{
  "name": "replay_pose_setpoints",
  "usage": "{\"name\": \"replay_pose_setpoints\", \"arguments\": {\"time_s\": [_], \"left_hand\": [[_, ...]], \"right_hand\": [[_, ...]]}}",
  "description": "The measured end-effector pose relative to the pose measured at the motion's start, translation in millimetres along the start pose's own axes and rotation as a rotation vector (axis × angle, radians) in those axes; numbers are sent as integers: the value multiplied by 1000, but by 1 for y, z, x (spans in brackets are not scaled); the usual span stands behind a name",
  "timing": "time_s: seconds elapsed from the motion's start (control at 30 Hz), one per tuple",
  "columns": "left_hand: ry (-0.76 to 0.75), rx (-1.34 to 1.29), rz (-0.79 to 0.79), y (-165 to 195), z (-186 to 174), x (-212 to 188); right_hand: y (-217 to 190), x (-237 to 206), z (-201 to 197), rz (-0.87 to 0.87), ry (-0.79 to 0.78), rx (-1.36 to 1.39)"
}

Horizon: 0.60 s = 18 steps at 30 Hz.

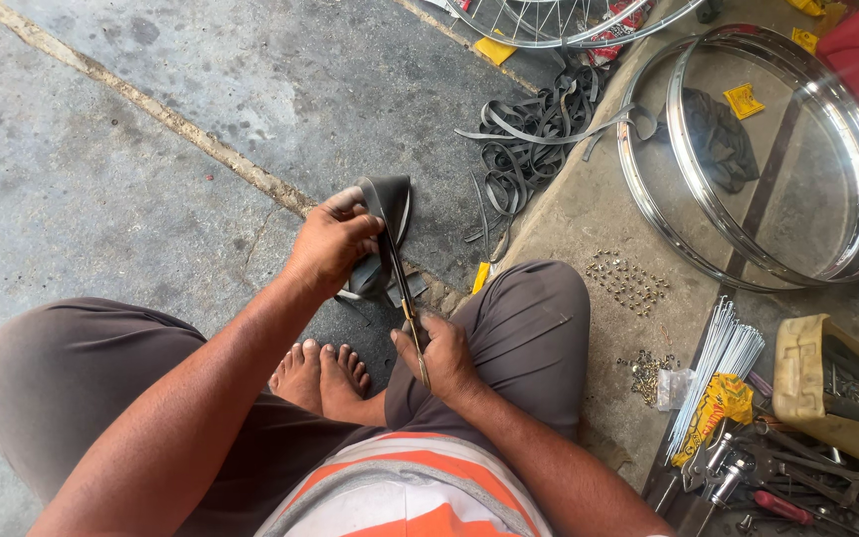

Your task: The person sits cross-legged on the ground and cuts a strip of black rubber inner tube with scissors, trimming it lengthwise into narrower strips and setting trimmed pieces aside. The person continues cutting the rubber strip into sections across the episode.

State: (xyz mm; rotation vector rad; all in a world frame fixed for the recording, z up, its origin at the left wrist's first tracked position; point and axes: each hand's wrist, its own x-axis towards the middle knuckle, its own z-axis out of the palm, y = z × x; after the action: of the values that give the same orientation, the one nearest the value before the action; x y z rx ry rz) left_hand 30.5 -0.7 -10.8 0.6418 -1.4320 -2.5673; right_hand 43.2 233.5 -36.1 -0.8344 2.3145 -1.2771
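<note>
My left hand (333,244) grips a folded piece of black rubber tube (390,204) and holds it up in front of my knees. My right hand (441,353) is closed on the handles of a pair of scissors (402,288). The blades point up and away from me and meet the rubber piece just right of my left fingers. Whether the blades are open or closed I cannot tell. My bare feet (322,376) rest on the concrete floor below both hands.
A heap of black rubber strips (534,134) lies ahead on the right. Two shiny wheel rims (777,149) lie stacked at the right with a dark cloth inside. Loose spoke nipples (628,281), a bundle of spokes (723,363), a yellowish container (827,388) and hand tools (768,482) crowd the lower right.
</note>
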Motion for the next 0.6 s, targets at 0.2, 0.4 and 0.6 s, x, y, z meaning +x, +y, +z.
{"name": "replay_pose_setpoints", "arguments": {"time_s": [0.2,0.4,0.6], "left_hand": [[-38,104,-37,3,3,-3],[-90,121,-44,2,10,-10],[-14,52,-49,0,3,-3]], "right_hand": [[-2,2,-2,26,-28,31],[-1,1,-3,26,-7,29],[0,2,-2,-9,5,21]]}}
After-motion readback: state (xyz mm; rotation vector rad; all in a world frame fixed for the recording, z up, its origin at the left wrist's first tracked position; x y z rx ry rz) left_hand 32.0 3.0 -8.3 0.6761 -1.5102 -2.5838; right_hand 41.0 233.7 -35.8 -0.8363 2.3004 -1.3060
